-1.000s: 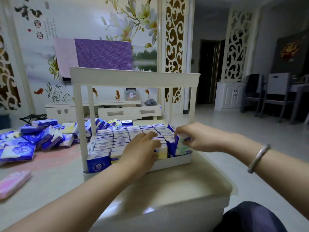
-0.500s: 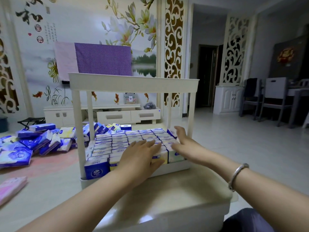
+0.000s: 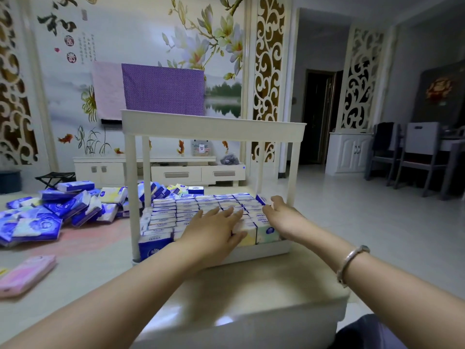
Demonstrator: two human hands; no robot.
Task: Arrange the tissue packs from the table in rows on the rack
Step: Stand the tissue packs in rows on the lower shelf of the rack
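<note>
On the lower shelf of the white rack (image 3: pixel 214 127), the tissue packs (image 3: pixel 186 210) stand on edge in tight rows that fill the tray from front to back. The left hand (image 3: pixel 214 230) lies flat on top of the front rows near the middle, fingers straight and spread, pressing down on the packs without gripping any. The right hand (image 3: pixel 281 215) rests against the right-hand end of the rows, just inside the rack's front right post, fingers extended along the side of the packs and holding none; a metal bracelet (image 3: pixel 351 264) sits on that wrist. The two hands are near each other, with the front right packs between them. The rack stands on a pale table (image 3: pixel 251 293). To the left of the rack, well apart from both hands, a loose heap of packs (image 3: pixel 63 210) lies on the table, and a pink pack (image 3: pixel 26 274) lies alone nearer the front edge.
</note>
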